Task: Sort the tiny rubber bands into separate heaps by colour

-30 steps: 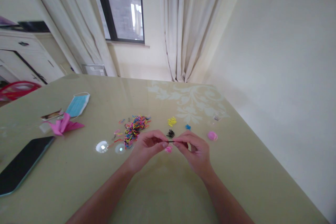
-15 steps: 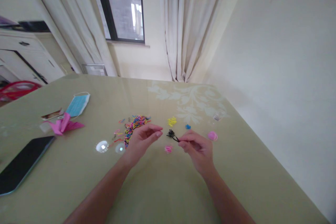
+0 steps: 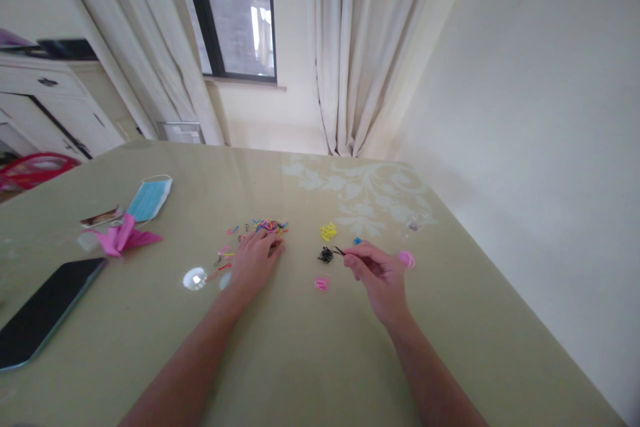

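A heap of small multicoloured rubber bands [image 3: 273,225] lies left of centre on the table. My left hand [image 3: 253,260] rests palm down over this heap, its fingers apart and reaching into the bands and its fingertips partly hidden. Between the thumb and forefinger of my right hand [image 3: 377,273] is a thin black rubber band [image 3: 339,251], held just above the table. Close to its left end sits a small pile of black bands [image 3: 325,255]. Other small piles lie around: yellow bands [image 3: 329,232], pink bands [image 3: 321,284] and blue bands [image 3: 357,240], the blue partly behind my right hand.
To the right are a pink round item [image 3: 407,259] and a clear plastic piece [image 3: 416,221]. At left lie a phone [image 3: 47,310], a pink folded-paper bird [image 3: 125,238] and a blue face mask [image 3: 150,199]. A wall [image 3: 540,147] borders the table's right side.
My left hand has moved left and down from beside the black pile onto the multicoloured heap. The black band in my right hand has lifted slightly off the black pile.
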The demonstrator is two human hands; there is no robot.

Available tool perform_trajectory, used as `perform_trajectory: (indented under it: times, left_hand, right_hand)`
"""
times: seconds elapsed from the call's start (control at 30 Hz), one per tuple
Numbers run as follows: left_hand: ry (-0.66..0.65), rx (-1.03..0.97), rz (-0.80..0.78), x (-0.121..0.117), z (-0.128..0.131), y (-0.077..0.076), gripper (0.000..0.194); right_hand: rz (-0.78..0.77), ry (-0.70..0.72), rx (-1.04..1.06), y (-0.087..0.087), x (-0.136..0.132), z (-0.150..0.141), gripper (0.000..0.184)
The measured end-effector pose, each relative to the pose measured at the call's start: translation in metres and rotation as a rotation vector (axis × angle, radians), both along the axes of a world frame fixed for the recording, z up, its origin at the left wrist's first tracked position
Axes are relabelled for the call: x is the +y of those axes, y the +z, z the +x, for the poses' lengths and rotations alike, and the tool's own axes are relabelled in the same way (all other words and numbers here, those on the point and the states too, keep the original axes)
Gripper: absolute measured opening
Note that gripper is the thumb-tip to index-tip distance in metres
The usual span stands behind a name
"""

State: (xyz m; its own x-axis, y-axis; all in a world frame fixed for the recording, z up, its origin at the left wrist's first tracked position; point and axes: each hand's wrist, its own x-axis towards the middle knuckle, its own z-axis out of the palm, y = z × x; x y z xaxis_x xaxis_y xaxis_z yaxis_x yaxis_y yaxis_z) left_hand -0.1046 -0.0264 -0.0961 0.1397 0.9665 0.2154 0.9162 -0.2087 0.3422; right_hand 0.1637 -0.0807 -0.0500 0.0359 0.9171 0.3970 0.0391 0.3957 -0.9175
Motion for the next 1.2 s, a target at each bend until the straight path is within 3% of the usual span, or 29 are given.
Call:
perform_trajectory:
  times: [0.13, 0.3, 0.47, 0.63, 0.77, 0.9, 1.07, 1.2]
  left_hand:
    - [0.028, 0.029, 0.028, 0.001, 0.001, -0.001, 0.025]
    - [0.05, 0.029, 0.088, 0.001, 0.002, 0.0, 0.025]
    - [0.078, -0.115, 0.191, 0.0, 0.003, 0.005, 0.024]
    - [0.078, -0.353, 0.168, 0.001, 0.004, 0.009, 0.021]
    - [0.083, -0.476, 0.159, 0.001, 0.004, 0.013, 0.02]
    - [0.03, -0.565, 0.165, -0.005, 0.011, 0.017, 0.022]
    - [-0.164, -0.658, 0.214, -0.026, 0.032, 0.026, 0.016]
    - [-0.288, -0.723, 0.205, -0.04, 0.045, 0.033, 0.01]
  right_hand:
    - [-0.018, -0.149, -0.292, -0.016, 0.015, 0.006, 0.015]
    - [0.022, -0.164, -0.611, -0.035, 0.022, 0.006, 0.018]
    - [0.002, -0.15, -0.797, -0.045, 0.023, 0.001, 0.019]
    - [0.001, -0.125, -0.871, -0.051, 0.025, 0.002, 0.021]
    - [0.009, -0.148, -0.837, -0.049, 0.024, 0.001, 0.022]
    - [0.042, -0.143, -0.676, -0.04, 0.019, -0.004, 0.024]
    - [0.049, -0.077, -0.417, -0.023, 0.011, -0.009, 0.025]
    - [0.071, 0.0, -0.334, -0.014, 0.005, -0.011, 0.025]
